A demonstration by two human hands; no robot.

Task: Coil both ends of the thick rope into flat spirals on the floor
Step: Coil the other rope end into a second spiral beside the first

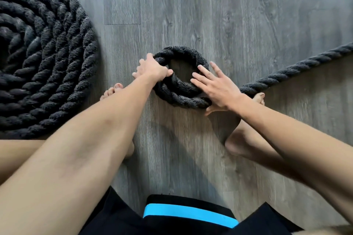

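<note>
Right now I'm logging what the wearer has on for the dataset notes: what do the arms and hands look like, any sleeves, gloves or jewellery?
Both forearms are bare to the frame edge, with no sleeves in view. The left hand and right hand wear no gloves, rings, watch or wristbands that show. The only clothing visible is black shorts and a black waistband with a bright blue stripe. The feet are bare.

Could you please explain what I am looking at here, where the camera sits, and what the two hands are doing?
There is no machine: a person wears a camera on the head, looking down at their own arms and bare feet. On the grey floor lies a thick black rope. At the left is a finished big spiral. In the middle is a small coil, just begun. The left hand grips its left side; the right hand lies open on its right side. The loose rope trails off to the right.
</note>
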